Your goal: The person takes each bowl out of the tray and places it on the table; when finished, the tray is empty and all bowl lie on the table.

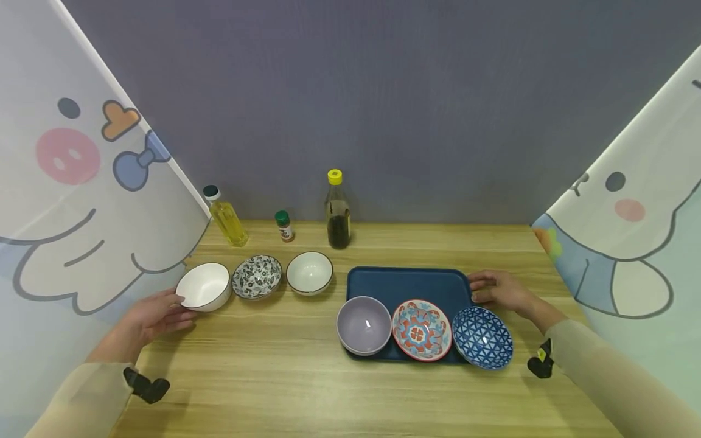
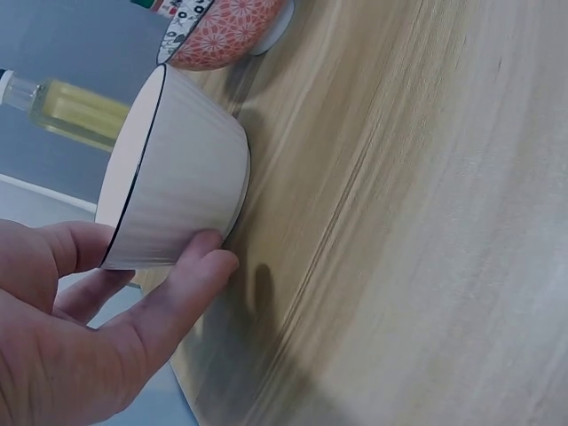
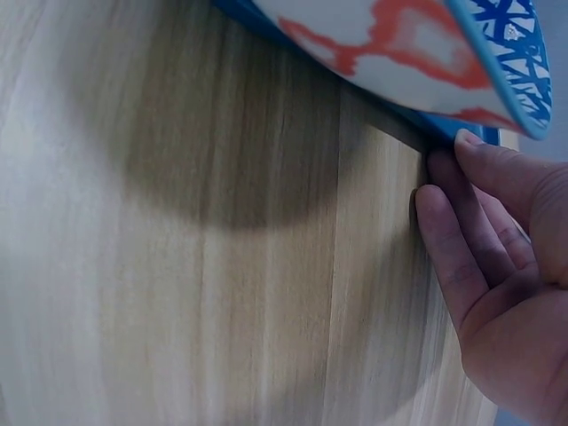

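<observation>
At the left, my left hand (image 1: 160, 314) grips the near left side of a white bowl (image 1: 210, 291), which has a dark rim. The left wrist view has the thumb at the rim and fingertips of the left hand (image 2: 169, 253) low against the bowl (image 2: 191, 160). On the right, my right hand (image 1: 506, 293) pinches the right edge of a dark blue tray (image 1: 408, 281). In the right wrist view, the right hand's (image 3: 457, 173) thumb lies on the tray edge, fingers below it. Lavender (image 1: 364, 326), red-patterned (image 1: 421, 331) and blue-patterned (image 1: 483, 338) bowls overlap the tray's near side.
A black-and-white floral bowl (image 1: 257, 277) and another white bowl (image 1: 309, 274) stand right of the gripped bowl. Behind them are an oil bottle (image 1: 230, 225), a green-capped jar (image 1: 284, 226) and a dark sauce bottle (image 1: 338, 225). Curtains (image 1: 411, 121) border the wooden table (image 1: 263, 383).
</observation>
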Tool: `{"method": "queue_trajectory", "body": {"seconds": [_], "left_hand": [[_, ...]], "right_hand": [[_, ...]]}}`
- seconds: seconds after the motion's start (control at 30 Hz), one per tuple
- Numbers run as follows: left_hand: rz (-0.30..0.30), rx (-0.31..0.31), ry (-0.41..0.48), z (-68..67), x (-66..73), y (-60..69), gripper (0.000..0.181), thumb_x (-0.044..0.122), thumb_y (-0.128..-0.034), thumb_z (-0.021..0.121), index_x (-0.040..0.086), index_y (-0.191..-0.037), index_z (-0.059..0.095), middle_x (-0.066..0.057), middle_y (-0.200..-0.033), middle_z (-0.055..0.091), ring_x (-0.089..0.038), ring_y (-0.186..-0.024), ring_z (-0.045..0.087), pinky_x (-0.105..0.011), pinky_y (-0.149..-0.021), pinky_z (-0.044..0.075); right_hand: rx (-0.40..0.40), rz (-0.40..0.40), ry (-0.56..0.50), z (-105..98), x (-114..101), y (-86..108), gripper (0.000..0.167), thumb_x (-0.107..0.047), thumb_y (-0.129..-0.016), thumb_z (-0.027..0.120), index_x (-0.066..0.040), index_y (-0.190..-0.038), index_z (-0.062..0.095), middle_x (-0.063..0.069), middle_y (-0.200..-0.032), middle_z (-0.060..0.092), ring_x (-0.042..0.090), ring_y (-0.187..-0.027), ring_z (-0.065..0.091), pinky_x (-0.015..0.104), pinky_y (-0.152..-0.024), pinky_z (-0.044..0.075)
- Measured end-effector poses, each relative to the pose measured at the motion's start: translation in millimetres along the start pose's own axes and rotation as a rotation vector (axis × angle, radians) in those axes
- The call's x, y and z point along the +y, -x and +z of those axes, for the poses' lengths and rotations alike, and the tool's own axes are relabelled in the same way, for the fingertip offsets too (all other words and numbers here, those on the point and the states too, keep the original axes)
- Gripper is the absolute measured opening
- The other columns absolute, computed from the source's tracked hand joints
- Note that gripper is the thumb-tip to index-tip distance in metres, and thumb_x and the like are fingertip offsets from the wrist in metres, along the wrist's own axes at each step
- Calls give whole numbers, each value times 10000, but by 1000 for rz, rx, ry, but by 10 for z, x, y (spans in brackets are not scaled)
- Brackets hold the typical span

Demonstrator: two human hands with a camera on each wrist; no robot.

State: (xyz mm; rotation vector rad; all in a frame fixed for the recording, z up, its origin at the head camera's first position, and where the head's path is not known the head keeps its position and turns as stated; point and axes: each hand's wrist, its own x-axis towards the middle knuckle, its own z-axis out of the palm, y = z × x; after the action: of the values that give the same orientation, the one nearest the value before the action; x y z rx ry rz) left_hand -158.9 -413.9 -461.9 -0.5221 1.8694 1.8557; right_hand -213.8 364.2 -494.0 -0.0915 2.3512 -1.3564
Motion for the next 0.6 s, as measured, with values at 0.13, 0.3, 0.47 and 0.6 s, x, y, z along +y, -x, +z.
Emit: {"method": "queue_trajectory", "body": {"seconds": [0.13, 0.3, 0.47, 0.6], "left_hand": [[12, -19, 18, 1, -42, 15, 733, 116, -1112, 349, 14, -1580, -207, -44, -1004, 667, -200, -955, 732, -471, -955, 608], [47, -61, 14, -17, -101, 13, 743, 155, -1128, 352, 18, -1574, -227, 14, -1018, 694, -194, -1003, 728, -486, -972, 597], [72, -74, -57, -43, -73, 44, 750, 259, -1137, 343, -9, -1589, -193, 137, -1028, 669, -77, -996, 691, -407, -915, 616], [101, 9, -189, -61, 35, 153, 787, 398, -1126, 344, -90, -1596, -57, 185, -1024, 641, 10, -958, 673, -369, -881, 621]], "right_hand": [[7, -15, 1, 6, 12, 15, 604, -62, -917, 753, 93, -1441, 496, 305, -1294, 621, 274, -1015, 720, 384, -801, 655], [14, -21, -2, 20, 17, 31, 611, -71, -914, 759, 88, -1443, 499, 305, -1297, 620, 289, -1025, 719, 385, -805, 654], [14, -14, -14, 18, 10, 26, 611, -69, -913, 759, 89, -1442, 497, 306, -1300, 614, 283, -1024, 716, 383, -808, 654], [9, -9, -12, 8, 20, 13, 613, -66, -915, 757, 87, -1447, 493, 306, -1307, 613, 264, -1021, 716, 378, -813, 653]]}}
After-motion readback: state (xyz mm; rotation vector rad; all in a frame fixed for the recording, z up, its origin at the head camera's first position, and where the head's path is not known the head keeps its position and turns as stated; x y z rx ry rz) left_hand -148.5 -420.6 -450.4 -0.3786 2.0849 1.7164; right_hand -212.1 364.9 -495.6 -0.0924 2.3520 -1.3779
